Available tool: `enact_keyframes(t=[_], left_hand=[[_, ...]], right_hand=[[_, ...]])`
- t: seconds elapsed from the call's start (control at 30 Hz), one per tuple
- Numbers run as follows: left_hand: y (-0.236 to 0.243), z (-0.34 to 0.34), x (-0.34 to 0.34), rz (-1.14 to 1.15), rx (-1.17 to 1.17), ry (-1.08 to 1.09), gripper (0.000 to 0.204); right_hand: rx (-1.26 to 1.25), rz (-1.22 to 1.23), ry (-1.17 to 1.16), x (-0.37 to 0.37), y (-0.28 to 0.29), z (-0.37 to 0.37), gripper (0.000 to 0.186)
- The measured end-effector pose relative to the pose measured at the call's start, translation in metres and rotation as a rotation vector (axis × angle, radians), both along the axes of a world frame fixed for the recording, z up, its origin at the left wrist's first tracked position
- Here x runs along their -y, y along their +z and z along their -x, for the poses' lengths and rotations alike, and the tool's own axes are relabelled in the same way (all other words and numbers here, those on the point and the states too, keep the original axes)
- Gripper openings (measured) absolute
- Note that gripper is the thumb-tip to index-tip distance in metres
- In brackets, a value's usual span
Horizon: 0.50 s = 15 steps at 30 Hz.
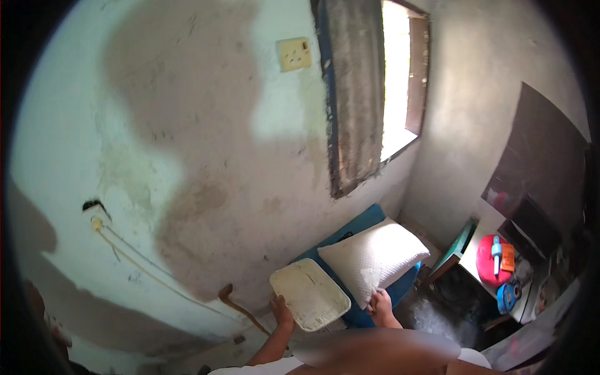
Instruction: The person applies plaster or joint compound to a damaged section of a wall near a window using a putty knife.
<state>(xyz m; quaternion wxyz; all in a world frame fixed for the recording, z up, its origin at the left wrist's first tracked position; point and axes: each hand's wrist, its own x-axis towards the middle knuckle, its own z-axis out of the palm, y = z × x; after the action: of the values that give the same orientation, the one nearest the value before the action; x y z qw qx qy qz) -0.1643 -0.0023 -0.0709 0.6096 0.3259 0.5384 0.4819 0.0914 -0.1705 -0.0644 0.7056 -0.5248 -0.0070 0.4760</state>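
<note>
My left hand (283, 312) grips the left side of a shallow off-white rectangular tray (345, 306). A pale, smeared coating covers the inside of the tray. My right hand (382, 307) is closed round the handle of a putty knife (370, 279), its whitish triangular blade pointing up. Behind that blade lies a white quilted pillow (387, 253) on a blue cushion or mattress (369, 220). In front of me stands a pale green wall (140, 187) with a large grey-brown patch (209, 134).
A curved wooden stick (244, 306) leans by the wall, left of the tray. A cord runs down from a plug (97, 224). Higher up are a switch plate (294, 54) and a curtained window (356, 94). At right, a table bears a red round object (486, 259) and blue tape (508, 297).
</note>
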Motion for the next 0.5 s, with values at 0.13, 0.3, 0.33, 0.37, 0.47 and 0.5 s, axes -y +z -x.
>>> enact_keyframes(t=[0.13,0.3,0.33,0.37,0.47,0.5], left_hand=[[-0.024,-0.031,-0.015,-0.041,0.021,-0.169,0.05],[0.014,-0.081,0.0,-0.01,0.227,-0.394,0.048],[0.027,-0.089,0.009,0.009,0.326,-0.424,0.048],[0.033,-0.093,0.019,0.034,0.423,-0.451,0.047],[0.01,-0.098,0.017,0.006,0.435,-0.539,0.046],[0.001,-0.092,0.022,0.035,0.408,-0.595,0.046]], right_hand=[[-0.057,0.043,-0.249,0.064,-0.018,0.015,0.02],[-0.033,-0.02,-0.489,0.115,-0.029,0.026,0.019],[-0.033,-0.034,-0.52,0.121,-0.029,0.029,0.018],[-0.035,-0.044,-0.55,0.127,-0.028,0.033,0.016],[0.0,-0.108,-0.532,0.129,-0.03,0.039,0.017],[0.002,-0.121,-0.535,0.133,-0.034,0.043,0.017]])
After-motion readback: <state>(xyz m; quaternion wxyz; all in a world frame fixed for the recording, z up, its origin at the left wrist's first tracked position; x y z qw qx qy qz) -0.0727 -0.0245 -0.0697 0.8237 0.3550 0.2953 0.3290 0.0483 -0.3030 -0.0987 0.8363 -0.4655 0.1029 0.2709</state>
